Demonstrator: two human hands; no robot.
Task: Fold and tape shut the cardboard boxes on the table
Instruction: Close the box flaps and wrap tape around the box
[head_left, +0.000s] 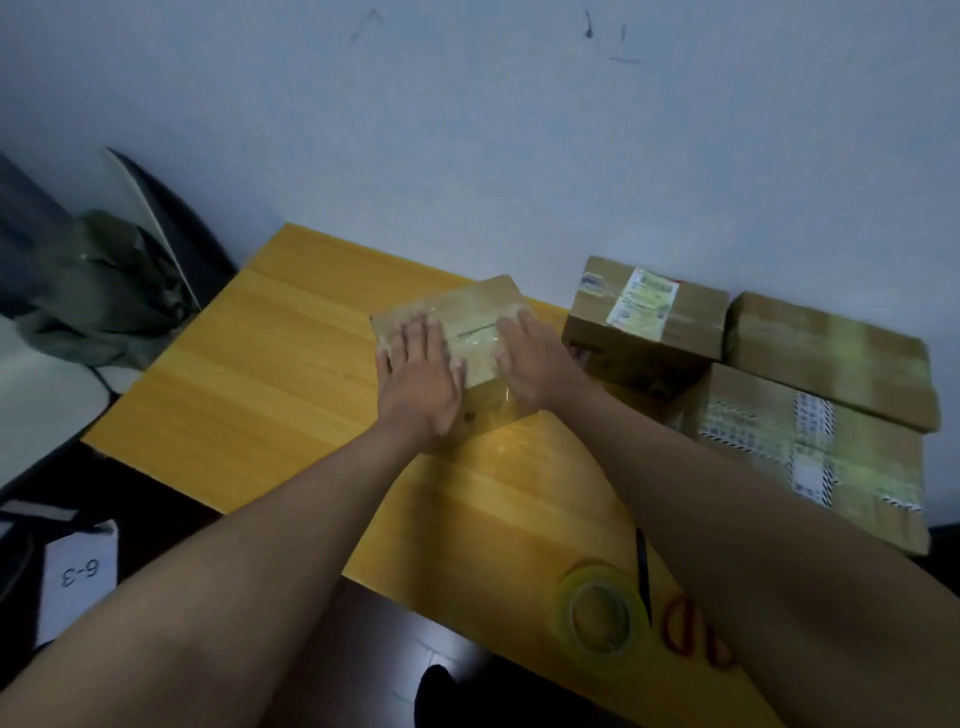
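Both hands are lying flat on the top of a small cardboard box (457, 332) sitting near the middle of the yellow wooden table (270, 364), and the likely reason is to press the clear tape down along the seam where the flaps are meeting, since a glossy strip is showing between the palms and running down the near face. The left hand (418, 371) is covering the near-left part of the lid, fingers straight and slightly spread, gripping nothing. The right hand (530, 358) is lying on the right part of the lid, fingers extended toward the seam, likewise holding nothing; its far edge is blurred. Both forearms are reaching forward from the bottom corners, converging on the box, wrists low. The roll of clear tape (597, 610) is resting near the front edge beside red-handled scissors (680, 626), which the right forearm is partly hiding, both probably parked within easy reach. Three other taped boxes (831, 358) are sitting together at the right end, looking already sealed.
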